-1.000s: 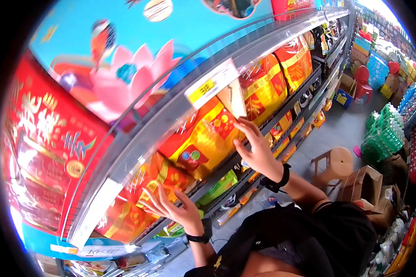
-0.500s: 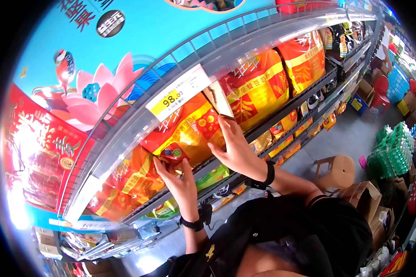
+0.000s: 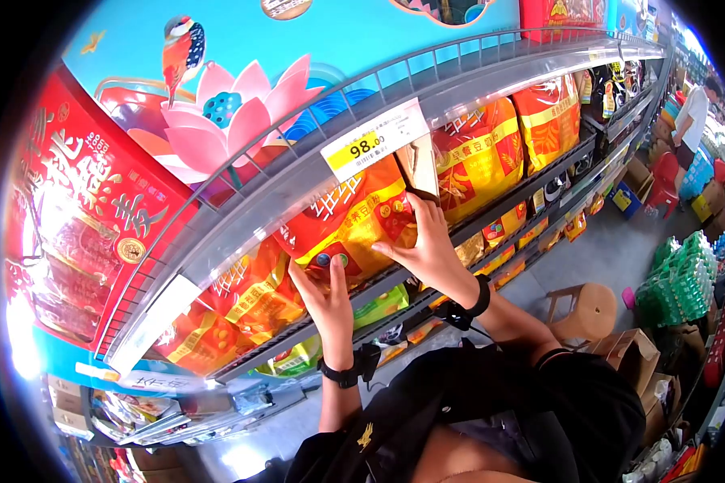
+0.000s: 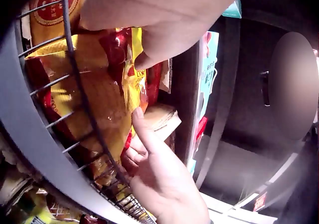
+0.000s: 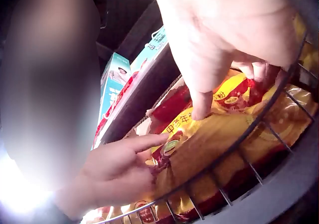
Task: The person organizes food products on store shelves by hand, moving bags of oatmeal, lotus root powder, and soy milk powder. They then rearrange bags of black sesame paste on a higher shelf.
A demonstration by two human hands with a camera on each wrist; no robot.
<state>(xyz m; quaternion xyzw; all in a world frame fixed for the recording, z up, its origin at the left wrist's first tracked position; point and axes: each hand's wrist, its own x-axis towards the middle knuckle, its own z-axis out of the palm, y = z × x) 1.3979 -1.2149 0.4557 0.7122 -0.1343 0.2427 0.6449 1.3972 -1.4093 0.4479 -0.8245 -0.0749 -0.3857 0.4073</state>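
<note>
A red and yellow bag of soy milk powder [image 3: 370, 229] stands on the shelf below the price tag, both hands at its sides. My left hand [image 3: 329, 312] grips its lower left side, thumb on the front and the other fingers at the edge. At the right side, my right hand [image 3: 433, 253] holds the bag with thumb on the front and fingers reaching round the edge. In the left wrist view the right hand's [image 4: 172, 176] fingertips are partly hidden behind the plastic. Seen from the right wrist, the left hand's [image 5: 114, 169] fingers bend against the packaging.
More soy milk powder bags [image 3: 479, 161] flank the gripped one, with a cardboard piece [image 3: 417, 165] at its right. A price tag [image 3: 376, 143] hangs above on the shelf's wire rail [image 3: 435, 64]. A stool [image 3: 592, 312] and green bottle packs [image 3: 677, 274] stand on the floor.
The left hand, spread and apart from the bag a second ago, has come in against its left side. The right hand has moved from the upper right edge to hold the right side.
</note>
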